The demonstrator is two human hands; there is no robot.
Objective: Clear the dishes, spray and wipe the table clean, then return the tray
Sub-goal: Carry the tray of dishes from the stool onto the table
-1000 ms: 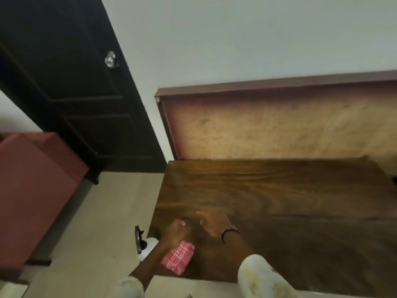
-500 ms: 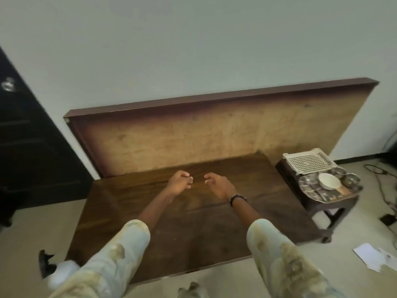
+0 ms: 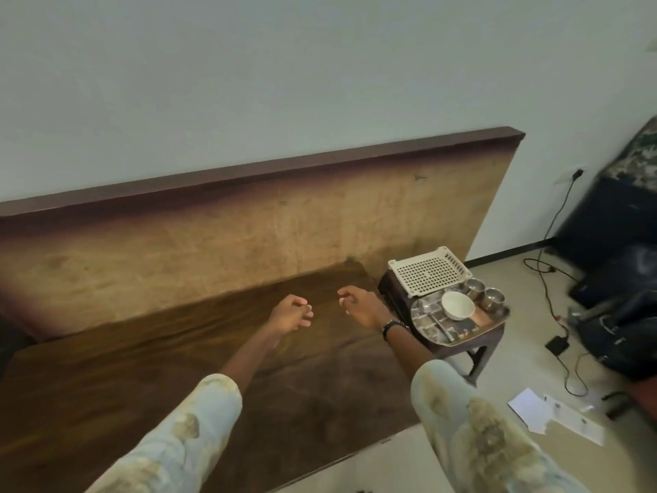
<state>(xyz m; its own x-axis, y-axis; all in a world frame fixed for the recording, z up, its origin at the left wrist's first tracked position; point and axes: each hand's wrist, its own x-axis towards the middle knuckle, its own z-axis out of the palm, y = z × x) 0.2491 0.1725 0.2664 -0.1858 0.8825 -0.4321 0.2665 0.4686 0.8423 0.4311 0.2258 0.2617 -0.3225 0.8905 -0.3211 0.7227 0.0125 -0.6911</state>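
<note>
The dark wooden table [image 3: 149,386] fills the lower left. My left hand [image 3: 289,316] and my right hand [image 3: 359,302] hover over its far right part with fingers loosely curled, holding nothing. Just right of the table, a small dark stool [image 3: 476,350] carries a steel compartment tray [image 3: 430,327] with a white bowl [image 3: 458,305] and two steel cups [image 3: 484,293]. A cream perforated plastic tray [image 3: 428,274] lies on the stool behind the steel tray.
A large wooden board [image 3: 249,229] leans on the wall behind the table. Cables [image 3: 544,275], a black adapter [image 3: 557,344], dark bags [image 3: 618,336] and white papers [image 3: 554,416] lie on the floor at the right.
The view swung right from the table's left end; the red checked cloth and spray bottle left the frame. Both hands rose and reached forward over the table, and the stool with dishes came into view.
</note>
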